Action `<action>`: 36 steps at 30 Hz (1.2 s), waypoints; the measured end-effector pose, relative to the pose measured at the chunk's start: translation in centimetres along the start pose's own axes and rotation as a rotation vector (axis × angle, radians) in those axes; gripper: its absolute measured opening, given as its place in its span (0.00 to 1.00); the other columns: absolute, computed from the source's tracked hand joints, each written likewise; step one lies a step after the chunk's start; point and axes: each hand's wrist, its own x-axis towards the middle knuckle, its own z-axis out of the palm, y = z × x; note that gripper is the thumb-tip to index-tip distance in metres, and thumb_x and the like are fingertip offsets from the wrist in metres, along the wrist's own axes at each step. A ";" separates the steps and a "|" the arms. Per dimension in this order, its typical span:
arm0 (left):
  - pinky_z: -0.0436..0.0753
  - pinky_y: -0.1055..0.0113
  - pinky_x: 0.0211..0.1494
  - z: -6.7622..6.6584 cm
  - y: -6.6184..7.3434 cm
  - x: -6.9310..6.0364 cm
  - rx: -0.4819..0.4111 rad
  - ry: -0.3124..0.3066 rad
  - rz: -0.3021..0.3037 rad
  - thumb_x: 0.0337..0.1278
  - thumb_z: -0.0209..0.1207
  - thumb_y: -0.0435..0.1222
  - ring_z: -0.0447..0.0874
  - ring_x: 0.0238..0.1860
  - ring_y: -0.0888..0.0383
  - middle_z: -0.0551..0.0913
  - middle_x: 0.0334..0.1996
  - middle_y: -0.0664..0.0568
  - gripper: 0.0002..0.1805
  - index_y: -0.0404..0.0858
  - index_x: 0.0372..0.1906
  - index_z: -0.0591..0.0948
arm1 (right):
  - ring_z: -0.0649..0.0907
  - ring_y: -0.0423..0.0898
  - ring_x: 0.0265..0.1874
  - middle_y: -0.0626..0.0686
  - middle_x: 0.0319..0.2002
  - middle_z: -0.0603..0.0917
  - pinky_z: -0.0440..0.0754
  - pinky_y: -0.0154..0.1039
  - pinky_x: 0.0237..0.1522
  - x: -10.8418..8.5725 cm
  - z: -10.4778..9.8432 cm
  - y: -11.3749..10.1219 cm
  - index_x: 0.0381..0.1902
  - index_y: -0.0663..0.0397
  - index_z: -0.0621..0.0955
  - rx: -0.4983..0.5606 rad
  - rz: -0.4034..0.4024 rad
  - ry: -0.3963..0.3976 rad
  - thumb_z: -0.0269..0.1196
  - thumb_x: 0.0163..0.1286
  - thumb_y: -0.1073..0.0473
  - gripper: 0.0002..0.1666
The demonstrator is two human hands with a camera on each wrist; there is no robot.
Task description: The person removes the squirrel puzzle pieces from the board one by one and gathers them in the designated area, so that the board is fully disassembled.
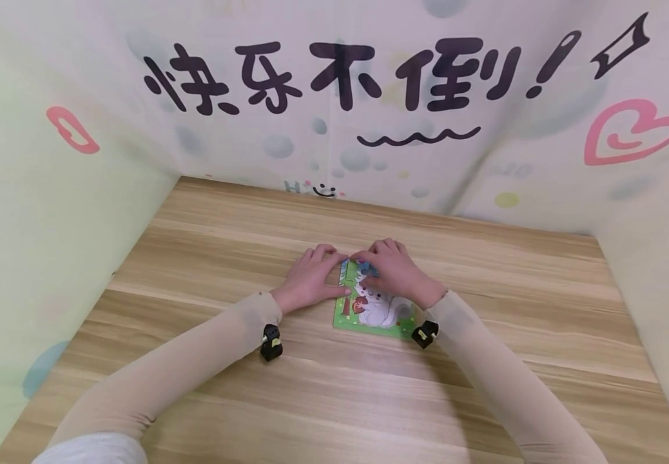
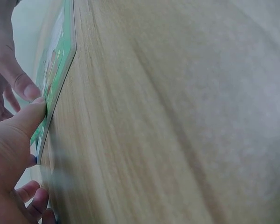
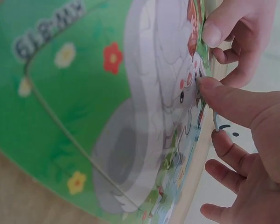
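A flat jigsaw puzzle [image 1: 376, 314] with a green border and a white squirrel-like animal lies on the table. At its left edge my left hand [image 1: 309, 278] rests with thumb and forefinger spread apart. In the left wrist view, the left thumb [image 2: 29, 116] presses on the puzzle's rim. Over the upper part of the picture, my right hand [image 1: 397, 274] pinches a small bluish puzzle piece [image 1: 368, 268] between thumb and forefinger. The right wrist view shows this piece [image 3: 216, 122] as a thin edge, tilted up from the board. Its printed face is mostly hidden.
The wood-grain table [image 1: 242, 399] extends around the puzzle. A printed cloth wall [image 1: 334, 154] with large black characters stands behind it, and a pale green side wall [image 1: 50, 225] is at the left. A small black camera [image 1: 271, 341] sits on the left wrist.
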 end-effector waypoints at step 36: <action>0.69 0.42 0.72 0.2 -0.1 0.1 -0.005 0.009 0.015 0.62 0.69 0.56 0.66 0.70 0.40 0.65 0.75 0.40 0.44 0.43 0.78 0.70 | 0.76 0.67 0.59 0.64 0.54 0.85 0.70 0.67 0.64 -8.7 -1.3 7.9 0.56 0.63 0.85 0.092 0.131 0.151 0.75 0.66 0.55 0.25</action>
